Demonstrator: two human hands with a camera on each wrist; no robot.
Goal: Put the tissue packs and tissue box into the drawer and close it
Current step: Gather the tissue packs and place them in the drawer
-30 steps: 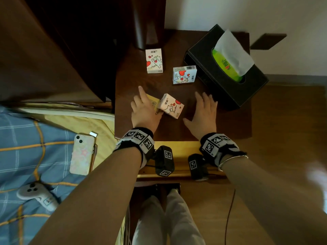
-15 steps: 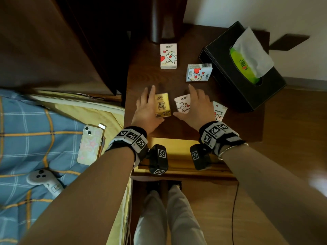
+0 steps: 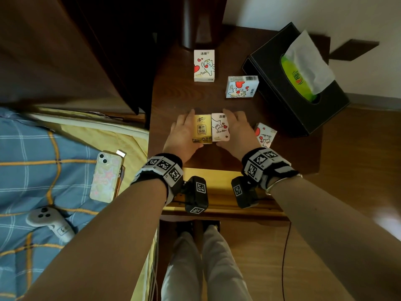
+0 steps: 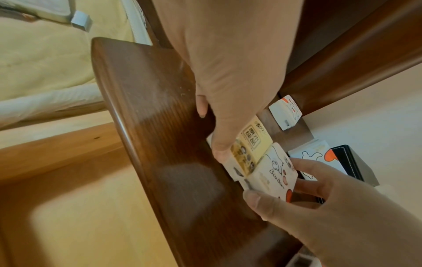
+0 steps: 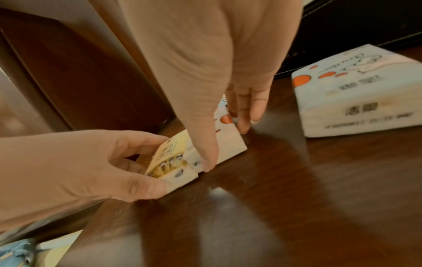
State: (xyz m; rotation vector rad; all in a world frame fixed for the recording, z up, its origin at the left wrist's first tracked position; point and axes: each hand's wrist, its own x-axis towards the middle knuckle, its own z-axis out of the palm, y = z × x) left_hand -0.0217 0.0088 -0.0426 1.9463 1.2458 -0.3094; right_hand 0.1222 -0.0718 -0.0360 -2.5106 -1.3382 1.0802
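We have two packs pressed side by side near the front edge of the nightstand (image 3: 173, 101). Our left hand (image 3: 183, 135) grasps the yellow pack (image 3: 202, 129), thumb on its near end and fingers along its far and left sides. Our right hand (image 3: 238, 132) grasps the white pack (image 3: 220, 127) the same way, from the right. The two packs touch along their long edges.

The open drawer (image 3: 217, 187) sits just below our wrists, on the near side, and nothing lies in the part of it we can see. Three more packs wait on the top: a cat-print pack (image 3: 204, 65) at the far side, a heart-print pack (image 3: 242, 86) beside the tissue box (image 3: 288, 101), and a tilted pack (image 3: 265, 134) just right of our right hand.

The risks we judge from here:

- If we lift both packs as one block, they are held only by sideways pressure, so one may slip out and fall past the drawer to the floor.
- These soft wrappers give under the fingers, so a light pinch may let go.
- Drawing our right hand back could nudge the tilted pack off the near edge.
- The tissue box is bulky; packs dropped carelessly in the drawer may leave it no room, and then the drawer would jam on closing.
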